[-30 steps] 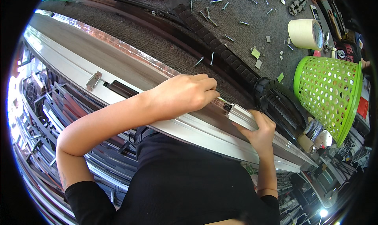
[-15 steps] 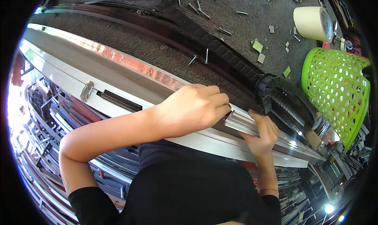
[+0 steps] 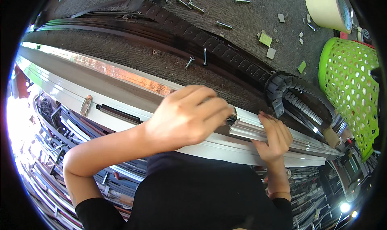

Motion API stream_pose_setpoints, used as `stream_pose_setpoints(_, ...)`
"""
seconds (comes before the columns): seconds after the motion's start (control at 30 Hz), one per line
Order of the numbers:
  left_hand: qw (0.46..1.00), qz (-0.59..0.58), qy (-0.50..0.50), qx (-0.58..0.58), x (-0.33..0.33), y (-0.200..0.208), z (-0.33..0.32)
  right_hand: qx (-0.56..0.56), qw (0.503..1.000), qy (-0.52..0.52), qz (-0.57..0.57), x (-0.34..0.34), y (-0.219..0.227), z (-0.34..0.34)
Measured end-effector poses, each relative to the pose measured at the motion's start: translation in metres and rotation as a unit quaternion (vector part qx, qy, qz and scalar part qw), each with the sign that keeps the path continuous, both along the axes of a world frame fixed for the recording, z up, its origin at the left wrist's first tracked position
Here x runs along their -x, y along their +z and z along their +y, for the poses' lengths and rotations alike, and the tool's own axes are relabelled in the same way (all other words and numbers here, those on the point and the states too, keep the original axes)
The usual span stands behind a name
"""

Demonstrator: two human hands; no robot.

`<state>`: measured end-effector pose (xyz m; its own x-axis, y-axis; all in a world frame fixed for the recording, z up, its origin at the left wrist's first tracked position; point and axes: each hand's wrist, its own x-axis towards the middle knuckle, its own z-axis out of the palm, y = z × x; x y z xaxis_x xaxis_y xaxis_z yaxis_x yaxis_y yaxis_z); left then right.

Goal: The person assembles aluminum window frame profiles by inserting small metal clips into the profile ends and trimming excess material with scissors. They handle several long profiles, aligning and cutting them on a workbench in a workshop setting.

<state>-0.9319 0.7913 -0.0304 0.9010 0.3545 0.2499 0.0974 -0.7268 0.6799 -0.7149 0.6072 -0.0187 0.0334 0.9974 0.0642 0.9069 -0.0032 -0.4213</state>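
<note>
One white profile (image 3: 250,127), right hand (image 3: 275,143) — fingers (image 3: 281,130) pinching it, left hand (image 3: 187,116) — fingers' hold unclear.

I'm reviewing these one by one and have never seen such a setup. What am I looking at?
There is no robot here: a person works bare-handed, seen from a head-worn fisheye camera looking down, so straight edges bend. The right hand grips a white profile. The left hand is curled near its end; whether it holds anything is hidden. A long white frame runs across the front. On the grey carpeted surface beyond lie loose screws, a tape roll and a green basket.
</note>
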Motion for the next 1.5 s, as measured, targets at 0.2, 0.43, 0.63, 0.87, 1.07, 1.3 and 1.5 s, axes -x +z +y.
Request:
stream_pose_setpoints(0.2, 0.997, 0.042, -0.010, -0.069, 0.017, 0.001, 0.012, -0.012, 1.000, 0.000, -0.010, 0.000, -0.001, 0.001)
stream_pose_setpoints(0.43, 0.997, 0.007, -0.006, -0.073, 0.019, -0.012, 0.001, 0.005, 1.000, 0.002, -0.002, 0.001, 0.000, 0.005)
stream_pose_setpoints(0.63, 0.998, 0.024, 0.002, -0.052, 0.012, -0.004, 0.001, 0.002, 0.999, 0.007, -0.037, 0.002, 0.000, 0.000)
stream_pose_setpoints(0.87, 0.985, 0.095, 0.027, 0.141, -0.001, 0.015, -0.003, 0.043, 0.992, 0.079, -0.088, 0.000, 0.021, -0.019)
stream_pose_setpoints(1.07, 0.988, 0.085, 0.039, 0.123, -0.001, 0.018, -0.006, 0.044, 0.989, 0.110, -0.085, -0.005, 0.021, -0.019)
stream_pose_setpoints(1.3, 0.990, 0.092, 0.025, 0.102, 0.000, 0.013, -0.005, 0.068, 0.991, 0.096, -0.071, -0.004, 0.023, -0.016)
stream_pose_setpoints(1.5, 0.997, 0.058, -0.004, 0.048, -0.002, 0.008, -0.003, 0.061, 0.994, 0.074, -0.058, -0.002, 0.020, -0.012)
